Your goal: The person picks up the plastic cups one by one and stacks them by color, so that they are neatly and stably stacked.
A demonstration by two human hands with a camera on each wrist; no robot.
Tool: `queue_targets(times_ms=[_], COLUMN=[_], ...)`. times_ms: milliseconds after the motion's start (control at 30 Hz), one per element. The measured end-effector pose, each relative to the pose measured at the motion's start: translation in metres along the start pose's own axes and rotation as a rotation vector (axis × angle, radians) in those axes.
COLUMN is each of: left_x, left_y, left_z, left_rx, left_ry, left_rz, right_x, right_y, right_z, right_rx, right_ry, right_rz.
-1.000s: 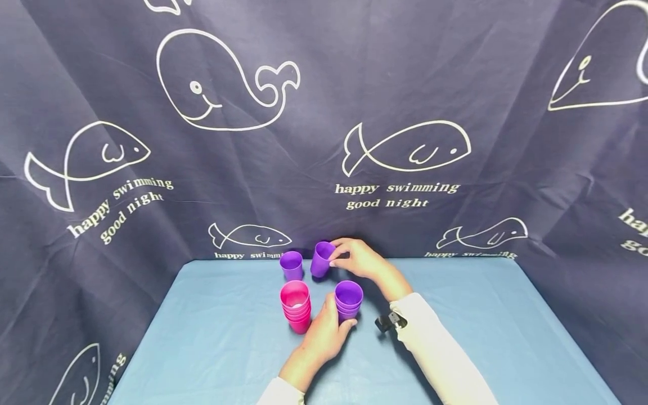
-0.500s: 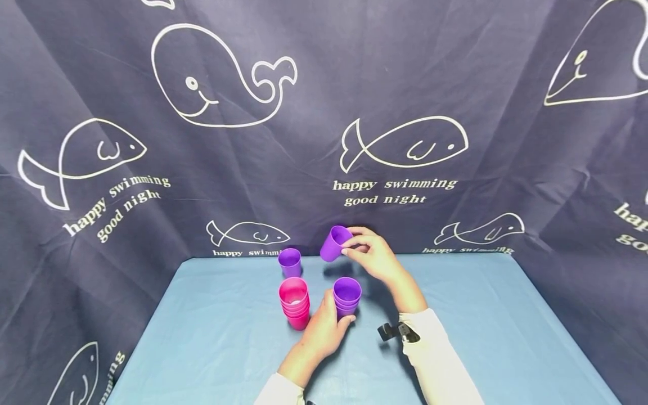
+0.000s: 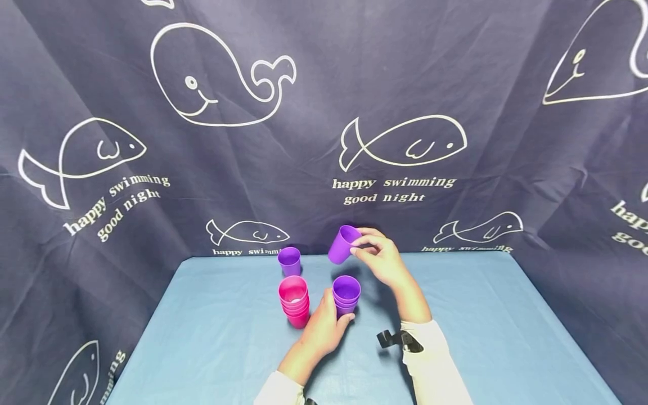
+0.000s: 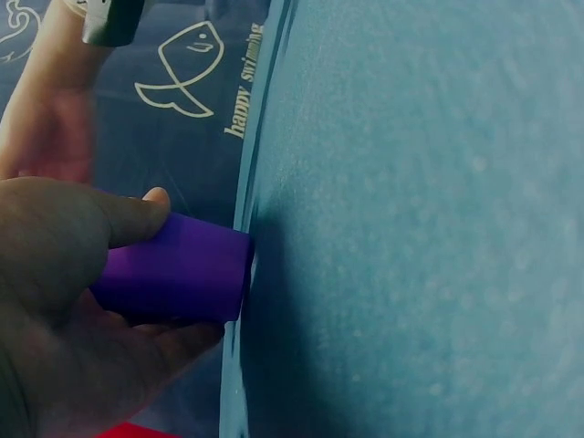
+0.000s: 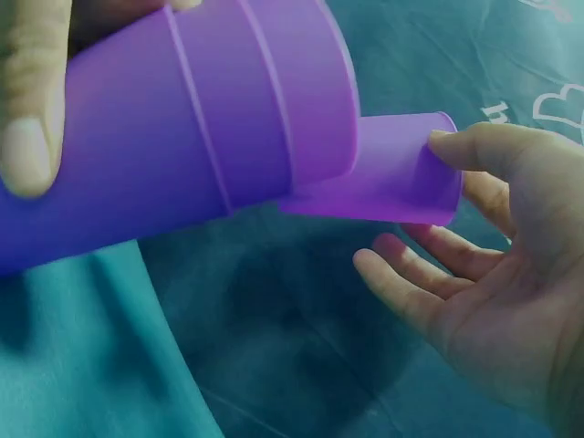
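Observation:
My left hand (image 3: 322,329) grips a stack of nested purple cups (image 3: 346,289) low on its side, thumb and fingers wrapped about it. In the right wrist view several rims of that stack (image 5: 210,119) show. My right hand (image 3: 382,256) pinches a single purple cup (image 3: 343,245) near its rim, tilted and held up behind the stack, off the table. A stack of pink cups (image 3: 293,301) stands just left of my left hand. Farther back stands one more purple cup (image 3: 290,261), upright on the table.
A blue cloth covers the table (image 3: 212,337). Along its back edge hangs a dark curtain (image 3: 314,169) with white fish and whale outlines, close behind the raised cup. A black wrist camera (image 3: 400,340) sits on the right sleeve.
My right hand has lifted its cup off the back of the table and brought it rightward, above and behind the purple stack. My left hand keeps its grip on the stack.

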State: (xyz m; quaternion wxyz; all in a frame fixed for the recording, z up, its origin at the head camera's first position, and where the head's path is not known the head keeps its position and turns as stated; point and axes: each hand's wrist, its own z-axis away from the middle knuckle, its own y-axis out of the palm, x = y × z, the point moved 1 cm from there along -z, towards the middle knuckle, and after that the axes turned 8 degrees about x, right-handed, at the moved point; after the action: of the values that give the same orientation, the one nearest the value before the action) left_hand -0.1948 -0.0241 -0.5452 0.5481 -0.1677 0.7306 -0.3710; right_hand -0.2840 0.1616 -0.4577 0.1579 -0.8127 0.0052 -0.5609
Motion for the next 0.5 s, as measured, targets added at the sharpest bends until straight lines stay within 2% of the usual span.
queue_targets(times_ms=[233, 500], left_x=[-0.003, -0.009], left_y=[-0.001, -0.002], left_z=[0.001, 0.000], left_rx=[-0.003, -0.011], left_ry=[-0.004, -0.046], left_rz=[-0.021, -0.029], right_x=[0.010, 0.017], right_y=[-0.003, -0.005], right_z=[0.008, 0.016], right_rx=[-0.019, -0.023], right_ry=[-0.054, -0.119], right_rz=[-0.046, -0.096])
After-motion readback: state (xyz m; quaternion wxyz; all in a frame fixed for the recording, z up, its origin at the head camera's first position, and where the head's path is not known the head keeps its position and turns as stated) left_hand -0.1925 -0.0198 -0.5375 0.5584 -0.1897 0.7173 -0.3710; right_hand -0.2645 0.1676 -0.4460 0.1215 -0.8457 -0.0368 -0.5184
